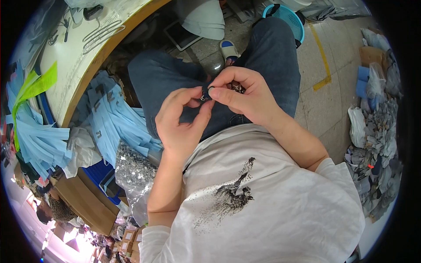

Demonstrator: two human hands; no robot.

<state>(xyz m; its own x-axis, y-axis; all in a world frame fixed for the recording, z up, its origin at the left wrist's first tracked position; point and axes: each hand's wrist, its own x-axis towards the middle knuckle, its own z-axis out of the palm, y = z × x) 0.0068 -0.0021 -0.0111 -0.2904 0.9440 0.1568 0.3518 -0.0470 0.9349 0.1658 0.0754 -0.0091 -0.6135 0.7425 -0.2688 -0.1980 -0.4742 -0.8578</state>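
Above my lap, my left hand [177, 116] and my right hand [247, 96] meet fingertip to fingertip. Between them is a small dark piece with a shiny metal bit [203, 97], too small to name. My left thumb and forefinger pinch its left side. On its other side, my right thumb and forefinger press on a dark, curved part. Several small shiny brownish pieces [237, 87] show in the curled fingers of my right hand, partly hidden. Beneath the hands are my legs in dark blue jeans [153, 79].
A white table [74, 52] with a wooden edge curves along the left, with bent metal rods [103, 36] on it. Light blue strips [112, 109] hang below, beside a clear bag [131, 175]. A turquoise basket [289, 19] stands ahead; grey scraps [379, 149] are heaped at right.
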